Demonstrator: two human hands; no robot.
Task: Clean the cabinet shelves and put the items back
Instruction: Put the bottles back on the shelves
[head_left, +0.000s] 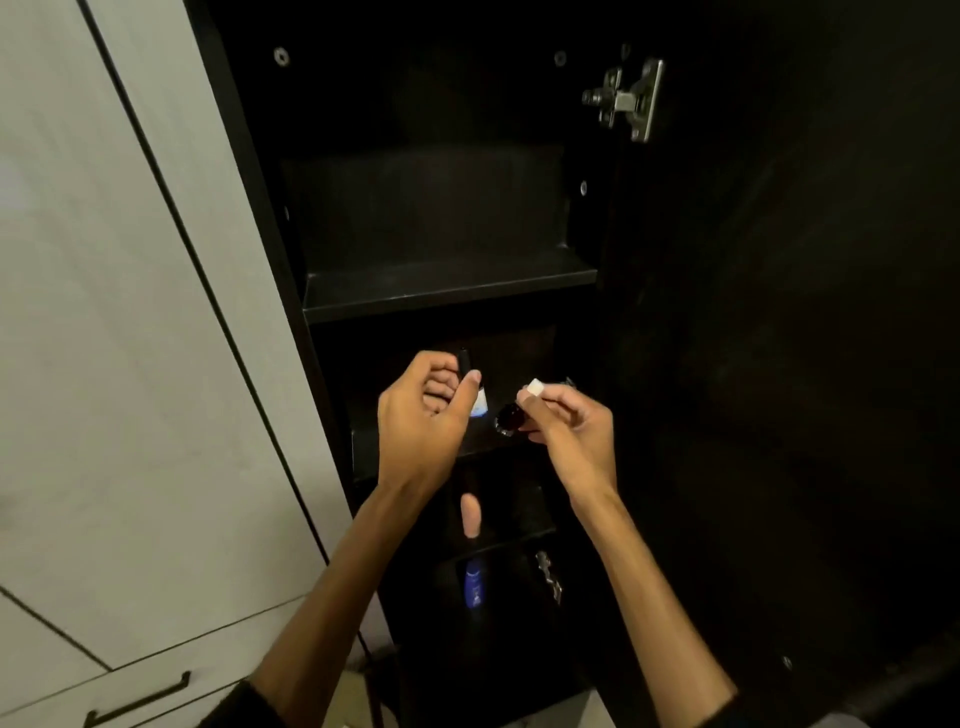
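Left hand (423, 415) pinches small black-capped bottle (470, 387), right hand (563, 421) pinches dark vial (508, 418) at 3 o'clock, w/ shelf (447, 291) above: prob. light, slick, breakable, best held mid-body.

dark bottle (508, 419) indistinct, lower shelf items (549, 577) too dim

Two bare forearms, dark sleeve (244, 704) pushed up on the left arm, no rings visible
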